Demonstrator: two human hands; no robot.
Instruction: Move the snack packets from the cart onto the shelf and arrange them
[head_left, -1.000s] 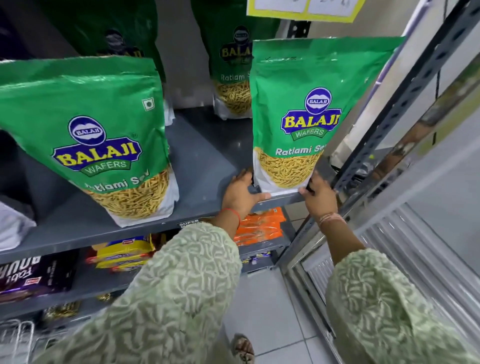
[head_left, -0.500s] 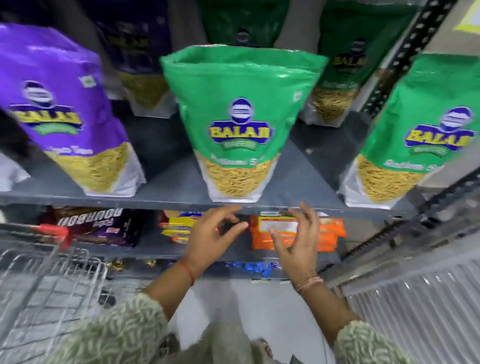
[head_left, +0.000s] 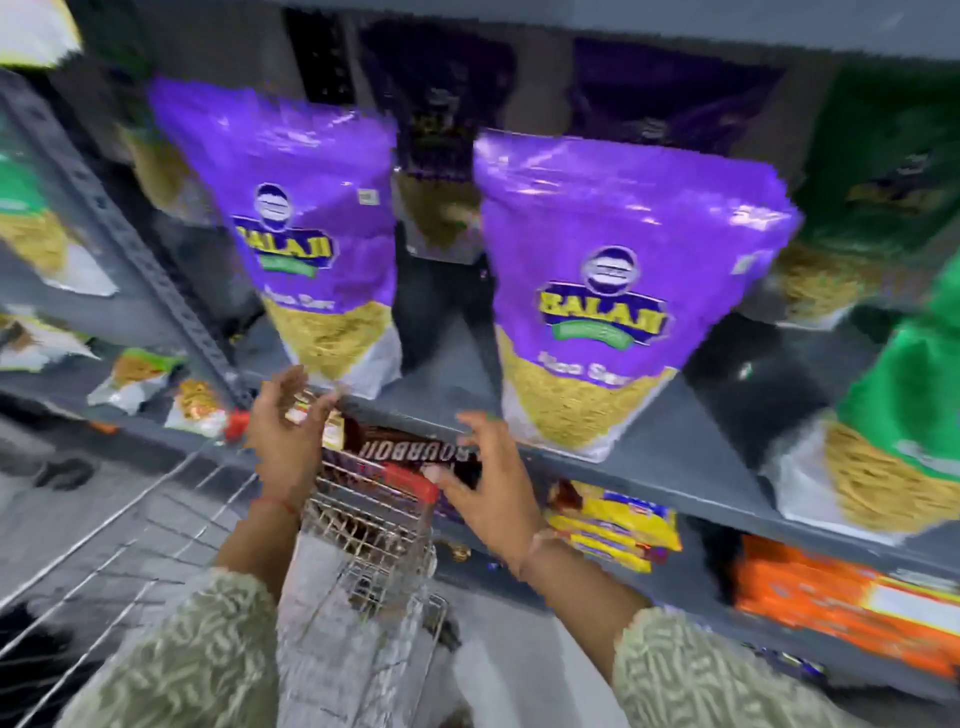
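Observation:
Two purple Balaji snack packets stand upright on the grey shelf (head_left: 649, 467): one at the left (head_left: 306, 244), one in the middle (head_left: 618, 291). A green packet (head_left: 904, 431) stands at the right end. My left hand (head_left: 288, 431) is open, fingers spread, just below the left purple packet and touching nothing. Below the middle packet my right hand (head_left: 493, 483) is likewise open and empty. Both hover above the wire cart (head_left: 358, 525), whose red-handled end is under them. The picture is blurred.
More purple and green packets stand at the back of the shelf. A lower shelf holds a brown Bourbon pack (head_left: 415, 452), yellow packs (head_left: 613, 525) and orange packs (head_left: 841, 618). A perforated grey upright (head_left: 130, 249) divides off the left bay with small packets (head_left: 140, 379).
My view has swung left from the green packets to the purple ones. Both hands let go of the green packet, drew back from the shelf edge and now hover over the cart.

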